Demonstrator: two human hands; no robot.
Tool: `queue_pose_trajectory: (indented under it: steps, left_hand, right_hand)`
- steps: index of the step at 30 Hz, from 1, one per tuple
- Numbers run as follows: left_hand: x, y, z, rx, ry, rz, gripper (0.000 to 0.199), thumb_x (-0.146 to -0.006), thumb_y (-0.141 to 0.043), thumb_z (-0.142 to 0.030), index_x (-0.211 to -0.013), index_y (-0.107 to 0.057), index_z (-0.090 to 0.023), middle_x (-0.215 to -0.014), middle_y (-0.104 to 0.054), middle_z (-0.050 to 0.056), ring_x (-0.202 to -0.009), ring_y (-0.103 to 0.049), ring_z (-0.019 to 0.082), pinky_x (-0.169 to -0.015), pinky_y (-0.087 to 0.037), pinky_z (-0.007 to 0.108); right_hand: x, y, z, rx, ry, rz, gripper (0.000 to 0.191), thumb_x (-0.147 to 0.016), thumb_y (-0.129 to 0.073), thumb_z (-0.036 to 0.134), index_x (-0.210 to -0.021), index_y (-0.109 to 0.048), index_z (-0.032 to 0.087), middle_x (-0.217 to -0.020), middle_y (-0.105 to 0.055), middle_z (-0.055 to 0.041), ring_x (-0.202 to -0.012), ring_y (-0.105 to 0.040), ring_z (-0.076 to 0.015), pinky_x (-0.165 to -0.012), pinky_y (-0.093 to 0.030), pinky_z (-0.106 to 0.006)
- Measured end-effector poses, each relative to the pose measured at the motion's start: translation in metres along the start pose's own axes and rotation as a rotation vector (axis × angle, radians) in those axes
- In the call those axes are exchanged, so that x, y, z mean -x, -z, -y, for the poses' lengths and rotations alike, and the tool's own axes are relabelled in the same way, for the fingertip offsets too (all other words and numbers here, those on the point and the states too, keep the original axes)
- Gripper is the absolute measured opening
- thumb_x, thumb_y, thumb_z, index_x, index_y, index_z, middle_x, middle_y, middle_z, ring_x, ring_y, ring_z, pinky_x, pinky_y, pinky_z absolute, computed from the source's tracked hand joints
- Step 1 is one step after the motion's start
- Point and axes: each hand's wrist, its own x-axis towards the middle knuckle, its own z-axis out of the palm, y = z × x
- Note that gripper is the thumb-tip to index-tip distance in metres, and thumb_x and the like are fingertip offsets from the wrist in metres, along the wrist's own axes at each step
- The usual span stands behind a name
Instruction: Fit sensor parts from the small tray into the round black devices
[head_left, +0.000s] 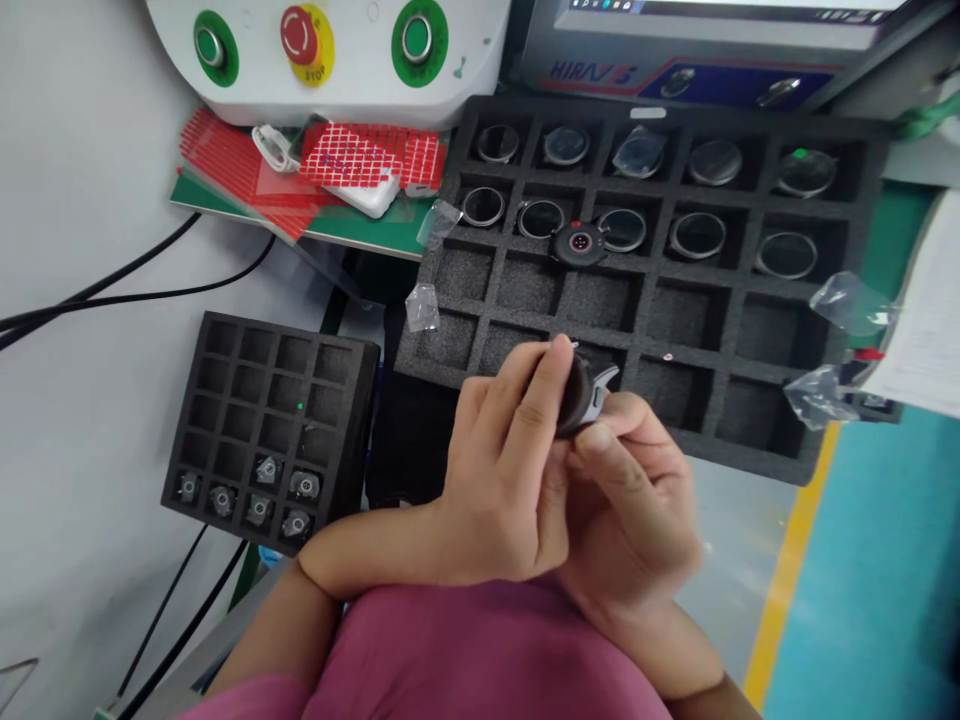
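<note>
In front of my chest, both hands meet around a smartwatch case (576,395), dark and round with a silver-grey edge piece. My left hand (502,460) is closed on its left side, fingers along the dark face. From below right, my right hand (637,500) pinches its silver lower edge between thumb and fingers; the fingertips are partly hidden. Behind the hands lies a large black foam tray (757,462), whose two far rows hold round watch cases (697,236). A black watch back cover (579,244) with a sensor window rests across a divider there.
A smaller foam tray (369,410) at left holds several small wrapped parts (305,486). Clear plastic film (817,395) lies on the large tray's edges. Beyond are red adhesive sheets (240,180), a white control panel (352,85) with a stop button, and a monitor (720,60).
</note>
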Motion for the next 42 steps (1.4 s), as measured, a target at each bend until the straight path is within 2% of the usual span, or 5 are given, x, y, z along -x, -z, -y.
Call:
queue_pose_trajectory:
  steps: [8, 17, 22, 32, 42]
  left_hand:
    - [-0.002, 0.005, 0.003, 0.11, -0.006, 0.02, 0.051, -0.108, -0.033, -0.026, -0.156, -0.04, -0.01, -0.141, -0.063, 0.02, -0.13, -0.062, 0.026, -0.098, -0.057, 0.04]
    - [-0.013, 0.016, -0.002, 0.865, 0.564, 0.11, 0.039, -0.106, -0.047, -0.046, -0.116, -0.072, -0.017, -0.078, -0.068, 0.004, -0.062, -0.058, 0.012, -0.056, -0.052, 0.026]
    - [-0.02, 0.022, -0.007, 0.785, 0.682, 0.274, 0.03, -0.096, -0.069, -0.043, -0.105, -0.072, -0.014, -0.073, -0.066, -0.001, -0.057, -0.057, 0.008, -0.055, -0.05, 0.019]
    - [-0.017, 0.028, -0.007, 0.419, 0.336, 0.329, 0.018, -0.102, -0.055, -0.018, -0.114, -0.068, -0.013, -0.104, -0.08, 0.009, -0.085, -0.077, 0.015, -0.066, -0.057, 0.019]
    - [-0.027, 0.017, 0.009, 0.048, -0.018, 0.167, 0.019, -0.101, -0.049, -0.015, -0.108, -0.066, -0.017, -0.066, -0.074, -0.005, -0.047, -0.069, 0.009, -0.049, -0.05, 0.01]
  right_hand:
    - [-0.01, 0.002, 0.001, -0.063, -0.181, 0.092, 0.047, -0.063, -0.096, 0.037, -0.077, -0.052, 0.024, -0.068, -0.046, 0.0074, -0.057, -0.043, -0.0081, -0.057, -0.048, -0.022]
    - [-0.022, 0.018, 0.007, 0.07, 0.229, -0.015, 0.018, -0.075, -0.086, 0.029, -0.089, -0.077, 0.022, -0.086, -0.068, -0.0017, -0.076, -0.065, -0.0129, -0.068, -0.057, -0.023]
    - [-0.012, 0.017, 0.009, 0.144, 0.083, 0.199, 0.02, -0.089, -0.076, 0.034, -0.107, -0.078, 0.025, -0.105, -0.074, -0.0046, -0.097, -0.072, -0.0201, -0.074, -0.064, -0.029]
    - [-0.002, 0.022, -0.003, 0.219, 0.281, 0.24, 0.013, -0.094, -0.067, 0.018, -0.103, -0.074, 0.025, -0.105, -0.073, -0.0031, -0.08, -0.07, -0.0148, -0.065, -0.061, -0.026]
    - [-0.022, 0.0, -0.014, 0.083, 0.353, 0.114, 0.006, -0.083, -0.065, 0.015, -0.085, -0.066, 0.02, -0.088, -0.075, -0.0043, -0.075, -0.072, -0.0151, -0.068, -0.06, -0.025]
